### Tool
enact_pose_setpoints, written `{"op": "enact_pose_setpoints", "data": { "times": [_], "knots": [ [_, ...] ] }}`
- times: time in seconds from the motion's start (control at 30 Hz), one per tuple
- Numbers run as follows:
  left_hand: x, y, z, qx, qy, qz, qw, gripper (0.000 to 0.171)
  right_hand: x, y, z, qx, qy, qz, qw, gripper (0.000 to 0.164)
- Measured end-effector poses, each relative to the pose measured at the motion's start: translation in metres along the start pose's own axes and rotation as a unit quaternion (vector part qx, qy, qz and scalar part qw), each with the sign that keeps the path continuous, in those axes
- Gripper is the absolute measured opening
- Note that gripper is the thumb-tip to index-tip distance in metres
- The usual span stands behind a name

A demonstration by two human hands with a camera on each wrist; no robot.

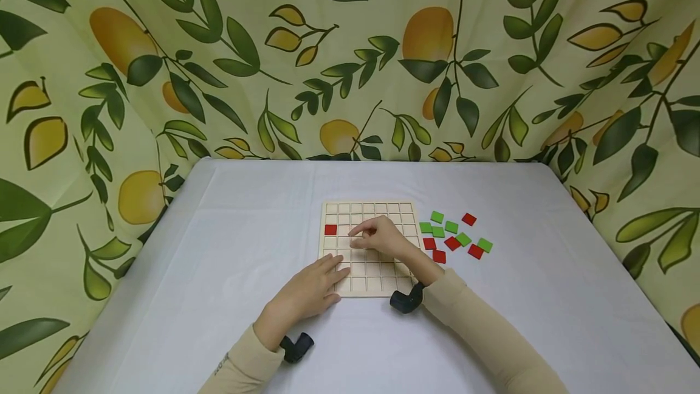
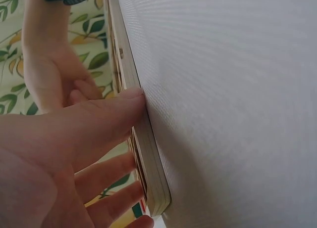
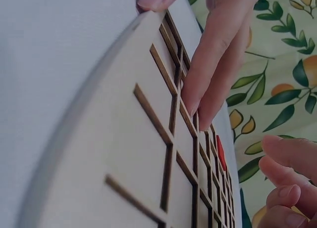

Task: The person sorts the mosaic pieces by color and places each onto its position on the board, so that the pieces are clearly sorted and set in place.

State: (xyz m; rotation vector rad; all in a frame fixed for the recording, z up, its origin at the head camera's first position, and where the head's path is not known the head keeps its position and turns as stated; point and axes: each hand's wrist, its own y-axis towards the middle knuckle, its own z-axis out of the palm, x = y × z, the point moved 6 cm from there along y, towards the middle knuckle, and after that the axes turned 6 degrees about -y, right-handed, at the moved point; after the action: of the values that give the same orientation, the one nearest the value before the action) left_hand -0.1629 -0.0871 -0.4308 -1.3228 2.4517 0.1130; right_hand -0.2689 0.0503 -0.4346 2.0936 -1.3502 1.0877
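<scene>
A pale wooden board (image 1: 358,287) with a grid of square cells lies on the white table. One red square tile (image 1: 330,230) sits in a cell near its left edge; the tile also shows in the right wrist view (image 3: 221,153). My left hand (image 1: 310,287) rests at the board's lower left corner. Its spread, fairly straight fingers lie over the surface, and the thumb (image 2: 106,124) touches the side edge. Over the middle of the grid hovers my right hand (image 1: 380,236), its fingers loosely bent. No tile shows between its fingers (image 3: 290,156).
Right of the board lie several loose green tiles (image 1: 437,217) and red tiles (image 1: 468,219), some touching or overlapping. A white cloth (image 1: 229,217) covers the table. A leaf-and-fruit patterned curtain (image 1: 350,78) hangs behind and at the sides. Dark devices (image 1: 297,347) sit at both wrists.
</scene>
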Motion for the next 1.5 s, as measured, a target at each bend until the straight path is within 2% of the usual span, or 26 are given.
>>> {"op": "enact_pose_setpoints", "data": {
  "times": [0.57,0.9,1.5],
  "knots": [
    [-0.003,-0.001,-0.003,0.004,-0.023,-0.006,0.9997,0.05,-0.013,-0.03,-0.016,-0.011,0.008,0.031,0.999,0.022],
    [-0.003,-0.002,-0.003,0.005,-0.029,-0.011,0.9995,0.05,-0.024,-0.043,-0.039,-0.032,0.022,0.05,0.998,0.023],
    [-0.002,-0.001,0.0,0.002,-0.019,-0.001,0.9998,0.05,-0.045,-0.062,-0.072,-0.063,0.012,0.053,0.997,0.03]
  ]
}}
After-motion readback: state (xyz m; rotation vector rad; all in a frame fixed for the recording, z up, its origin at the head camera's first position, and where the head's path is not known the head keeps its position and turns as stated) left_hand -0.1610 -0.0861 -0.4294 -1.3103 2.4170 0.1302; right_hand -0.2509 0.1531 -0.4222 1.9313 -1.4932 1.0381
